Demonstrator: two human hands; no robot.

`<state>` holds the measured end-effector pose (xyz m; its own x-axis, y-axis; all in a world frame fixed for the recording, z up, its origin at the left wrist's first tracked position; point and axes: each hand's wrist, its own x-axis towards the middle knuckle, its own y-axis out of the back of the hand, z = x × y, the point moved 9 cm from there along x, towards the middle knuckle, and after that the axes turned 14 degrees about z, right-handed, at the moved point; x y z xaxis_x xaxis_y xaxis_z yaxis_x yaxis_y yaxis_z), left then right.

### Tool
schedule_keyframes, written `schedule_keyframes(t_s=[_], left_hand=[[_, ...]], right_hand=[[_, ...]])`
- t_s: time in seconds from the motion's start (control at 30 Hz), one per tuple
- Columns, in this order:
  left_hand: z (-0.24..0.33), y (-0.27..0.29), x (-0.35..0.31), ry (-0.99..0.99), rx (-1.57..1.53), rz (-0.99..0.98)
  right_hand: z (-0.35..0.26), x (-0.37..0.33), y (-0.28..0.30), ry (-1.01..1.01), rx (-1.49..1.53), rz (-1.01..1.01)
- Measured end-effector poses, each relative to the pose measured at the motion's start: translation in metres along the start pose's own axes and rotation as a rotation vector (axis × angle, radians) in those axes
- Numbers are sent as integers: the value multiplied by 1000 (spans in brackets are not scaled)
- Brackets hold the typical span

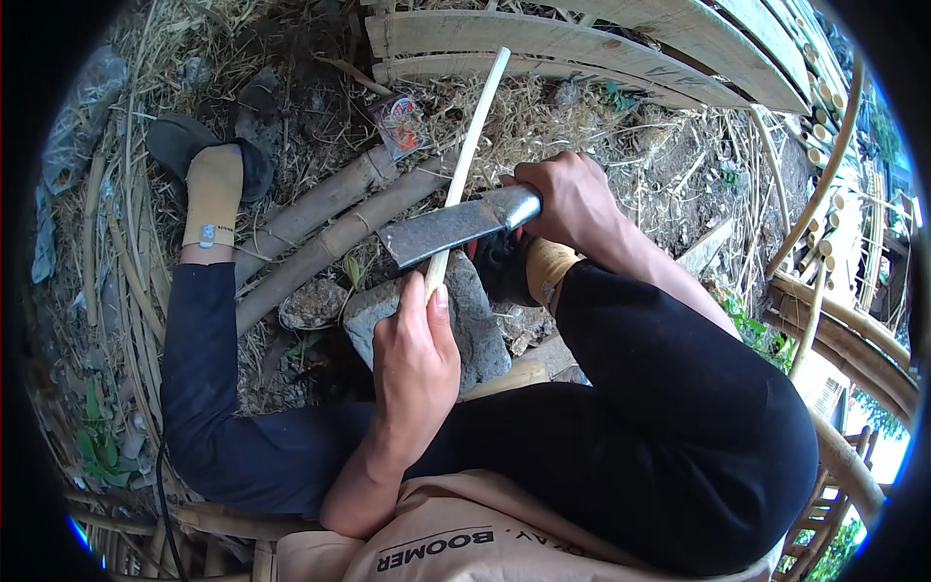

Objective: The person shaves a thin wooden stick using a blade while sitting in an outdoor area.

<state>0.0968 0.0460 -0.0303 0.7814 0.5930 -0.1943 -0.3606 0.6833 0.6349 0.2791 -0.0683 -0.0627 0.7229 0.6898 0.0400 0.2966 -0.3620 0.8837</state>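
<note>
Left hand (417, 369): fingers pinch a pale strip (472, 145) by its lower end, above a stone (477, 330). Right hand (572, 199): fingers wrapped round a knife (432, 235), blade across the strip. Step looks like shaving; next stroke likely needs a firm pinch.

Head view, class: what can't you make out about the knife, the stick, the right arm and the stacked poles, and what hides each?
All in the head view:
Knife: its handle end, covered by the right hand.
Stick: its lower end, hidden in the left hand; also the stretch behind the blade.
Right arm: its elbow, behind the raised leg.
Stacked poles: their full length, lost toward the dark rim.
</note>
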Motion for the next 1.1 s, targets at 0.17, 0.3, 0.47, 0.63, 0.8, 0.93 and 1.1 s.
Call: schedule_keyframes(t_s=[0.17,0.3,0.47,0.63,0.8,0.93,1.1], left_hand=[[3,-1,2,15,-1,-22],[-4,-1,-4,-17,-12,7],[-11,0,3,1,-47,-13],[-29,-4,11,92,-135,-13],[-59,-32,8,306,-407,-181],[-73,-43,9,431,-509,-253],[-68,-47,7,453,-562,-249]], right_hand=[[9,-2,2,-16,-63,3],[43,13,31,-186,-233,233],[29,-10,7,-163,-17,82],[15,-12,-9,-49,-35,-56],[0,-12,-33,-29,168,-185],[-7,-7,-37,60,108,-217],[-6,-10,-41,63,148,-208]])
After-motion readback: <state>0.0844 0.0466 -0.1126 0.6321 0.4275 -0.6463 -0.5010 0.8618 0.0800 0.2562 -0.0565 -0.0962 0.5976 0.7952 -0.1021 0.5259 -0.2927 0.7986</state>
